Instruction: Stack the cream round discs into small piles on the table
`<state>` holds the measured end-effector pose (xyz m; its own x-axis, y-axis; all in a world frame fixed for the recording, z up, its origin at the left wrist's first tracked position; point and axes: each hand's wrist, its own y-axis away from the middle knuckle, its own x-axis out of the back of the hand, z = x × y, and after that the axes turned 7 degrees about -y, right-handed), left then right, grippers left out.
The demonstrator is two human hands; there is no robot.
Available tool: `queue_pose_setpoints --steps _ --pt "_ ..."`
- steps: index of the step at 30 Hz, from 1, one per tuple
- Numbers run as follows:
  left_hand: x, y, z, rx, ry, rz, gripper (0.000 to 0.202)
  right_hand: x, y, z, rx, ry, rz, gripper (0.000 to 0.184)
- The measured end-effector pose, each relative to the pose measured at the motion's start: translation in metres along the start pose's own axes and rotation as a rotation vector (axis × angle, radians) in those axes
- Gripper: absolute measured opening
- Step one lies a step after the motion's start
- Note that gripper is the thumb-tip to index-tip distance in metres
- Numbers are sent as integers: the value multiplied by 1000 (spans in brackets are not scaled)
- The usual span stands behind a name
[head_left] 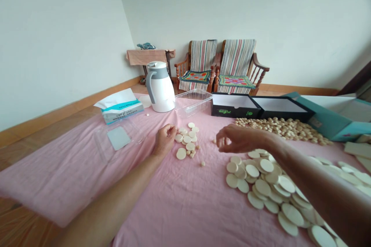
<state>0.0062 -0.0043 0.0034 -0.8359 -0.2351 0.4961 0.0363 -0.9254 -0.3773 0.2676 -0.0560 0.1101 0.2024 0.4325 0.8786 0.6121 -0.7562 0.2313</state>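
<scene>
One clear plastic tray point(119, 138) lies toward the left of the pink cloth point(171, 197), with a tissue box point(123, 112) just behind it. To the right of the tissue box a white and grey jug point(162, 92) stands upright. In front of the jug is the left hand point(165, 139), palm inward, its fingers curled and the thumb drawn in against them. At its fingertips, on the right, begins a small cluster of pale round discs point(187, 136), some lying flat and some overlapping. A few small beads point(189, 153) sit at the near end of that cluster, and a lone bead point(203, 164) lies apart, nearer the camera. A clear plastic tub point(193, 102) rests behind the cluster.

Farther right, the right hand point(232, 138) hangs over the cloth, fingers bent downward, a gap showing between thumb and forefinger. The cluster is to its left, well apart; one pale bead point(214, 141) shows just beside its fingertips. Whether either hand pinches anything, I cannot tell from this view.

Behind the right hand stand an open black box point(236, 112) and a second black box point(285, 114). The right forearm crosses above a large pile of discs point(263, 187); beyond it are a heap of wooden beads point(282, 128) and, farthest right, a teal box point(344, 125).
</scene>
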Motion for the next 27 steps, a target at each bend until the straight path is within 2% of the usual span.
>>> queue_pose_setpoints --steps 2,4,8,13,19,23,25,27 --pt "2 0 2 4 -2 -5 30 -9 -24 -2 34 39 183 21" --pt "3 1 2 8 -1 -11 30 -21 -50 -7 47 107 313 31" --pt "3 0 -2 4 -4 -19 30 -40 -85 -17 86 182 311 29" --pt "2 0 -6 2 -7 -33 30 -49 -95 -16 43 213 306 26" --pt "3 0 -3 4 -9 -29 30 -40 -81 -12 -5 207 340 22" --pt "2 0 -4 3 5 -31 29 -20 -45 -9 -15 106 410 24" --pt "1 0 -4 -1 12 -24 28 -9 -20 -3 11 30 276 23" --pt "0 0 -4 -8 8 -21 27 0 4 5 24 -50 51 24"
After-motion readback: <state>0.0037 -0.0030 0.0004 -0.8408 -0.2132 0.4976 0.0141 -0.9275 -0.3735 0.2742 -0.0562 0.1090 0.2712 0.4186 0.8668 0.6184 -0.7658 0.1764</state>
